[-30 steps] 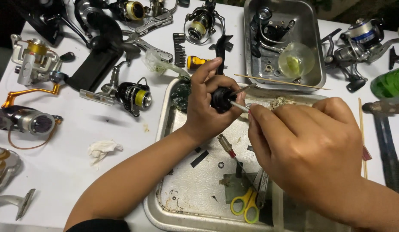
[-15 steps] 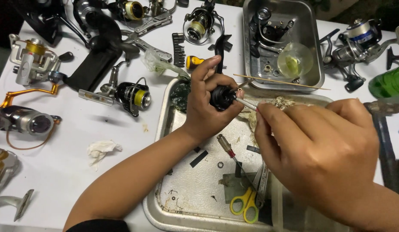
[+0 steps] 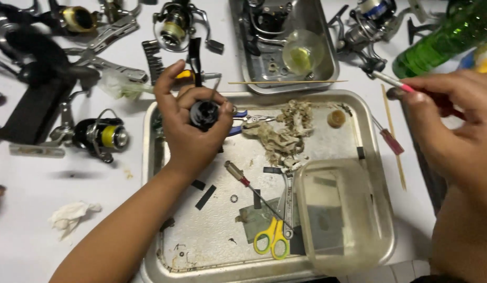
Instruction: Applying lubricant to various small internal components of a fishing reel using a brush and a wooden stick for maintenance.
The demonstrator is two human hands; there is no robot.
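- The left hand (image 3: 193, 131) is wrapped around a small black round reel part (image 3: 204, 114). It holds the part over the top left corner of the big metal tray (image 3: 201, 230).
- The right hand (image 3: 453, 120) is off past the tray's right edge, well apart from the part. It pinches a thin tool with a pink tip (image 3: 395, 82).
- I think the work on the part is only partly done, because it is off its reel and not put back.
- A pile of dirty wipes (image 3: 283, 133) near the tray's top edge makes me think some cleaning is done.
- A red screwdriver (image 3: 249, 186), yellow scissors (image 3: 272, 238) and a clear box (image 3: 343, 212) lie in the tray.
- More reels (image 3: 104, 135) wait on the counter (image 3: 39, 251) by its left edge.
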